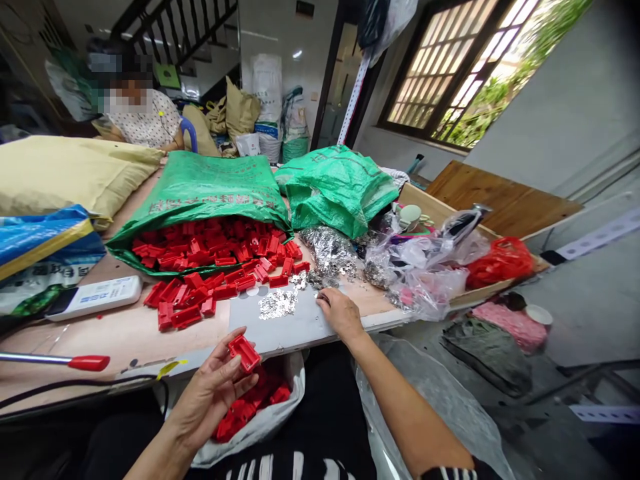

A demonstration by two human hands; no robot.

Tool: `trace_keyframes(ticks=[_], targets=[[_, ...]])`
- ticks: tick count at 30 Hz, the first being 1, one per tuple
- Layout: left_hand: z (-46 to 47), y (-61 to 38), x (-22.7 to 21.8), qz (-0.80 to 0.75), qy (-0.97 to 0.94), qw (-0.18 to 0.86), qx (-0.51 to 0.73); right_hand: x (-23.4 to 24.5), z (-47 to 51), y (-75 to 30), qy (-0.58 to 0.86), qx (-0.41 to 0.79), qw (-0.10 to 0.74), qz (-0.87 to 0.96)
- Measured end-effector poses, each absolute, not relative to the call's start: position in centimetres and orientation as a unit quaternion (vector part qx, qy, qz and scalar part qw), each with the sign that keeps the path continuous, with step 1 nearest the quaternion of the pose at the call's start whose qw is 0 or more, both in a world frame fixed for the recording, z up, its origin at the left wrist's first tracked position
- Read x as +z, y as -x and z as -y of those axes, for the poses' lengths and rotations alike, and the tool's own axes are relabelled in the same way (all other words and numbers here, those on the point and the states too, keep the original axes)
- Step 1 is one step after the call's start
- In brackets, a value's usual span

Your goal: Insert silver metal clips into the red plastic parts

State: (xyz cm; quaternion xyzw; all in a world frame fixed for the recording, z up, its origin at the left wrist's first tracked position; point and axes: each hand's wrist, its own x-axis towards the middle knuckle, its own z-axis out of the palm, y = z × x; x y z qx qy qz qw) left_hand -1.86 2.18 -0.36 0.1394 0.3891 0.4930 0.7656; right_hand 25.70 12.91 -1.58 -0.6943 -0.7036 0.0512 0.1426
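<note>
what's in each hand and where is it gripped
The left hand holds a hollow red plastic part by its lower end, between thumb and fingers. The right hand is at the grey board; whether its fingertips hold anything cannot be told.

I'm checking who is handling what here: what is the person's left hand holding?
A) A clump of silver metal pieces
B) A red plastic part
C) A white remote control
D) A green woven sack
B. The left hand holds a red plastic part up in its curled fingers, above the white bag of similar red parts.
</note>
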Motion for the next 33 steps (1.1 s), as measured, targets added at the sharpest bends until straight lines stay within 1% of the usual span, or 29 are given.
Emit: trace_keyframes(ticks=[4, 7, 9, 14, 21, 23, 25, 30, 33], targets=[[-2.2, 1.8, 0.3, -0.368, -0.138, 0.770, 0.503, -2.0, -13.1, -25.6, 0.690, 0.041, 0.159, 0.705], [-2.3, 1.9, 0.5, -0.347, -0.132, 0.784, 0.497, -2.2, -13.1, -25.7, 0.674, 0.040, 0.194, 0.712], [-2.4, 1.9, 0.5, -0.339, -0.127, 0.792, 0.492, -2.2, -12.9, -25.7, 0.645, 0.063, 0.215, 0.730], [-2.2, 1.6, 1.0, -0.326, -0.106, 0.807, 0.480, -2.6, -12.1, -24.9, 0.595, 0.128, 0.204, 0.766], [-2.1, 1.7, 0.1, -0.333, -0.085, 0.805, 0.484, -3.0, -12.1, -25.1, 0.596, 0.126, 0.227, 0.760], [-2.1, 1.7, -0.2, -0.336, -0.074, 0.803, 0.487, -2.6, -12.0, -24.9, 0.588, 0.131, 0.252, 0.757], [-2.2, 1.5, -0.4, -0.344, -0.068, 0.801, 0.485, -2.0, -11.6, -24.2, 0.573, 0.167, 0.287, 0.749], [-2.3, 0.9, -0.2, -0.382, -0.053, 0.787, 0.482, 0.4, -9.4, -20.7, 0.493, 0.346, 0.342, 0.721], [-2.3, 0.5, 0.1, -0.392, -0.060, 0.786, 0.474, 1.7, -8.3, -18.7, 0.445, 0.369, 0.353, 0.736]])
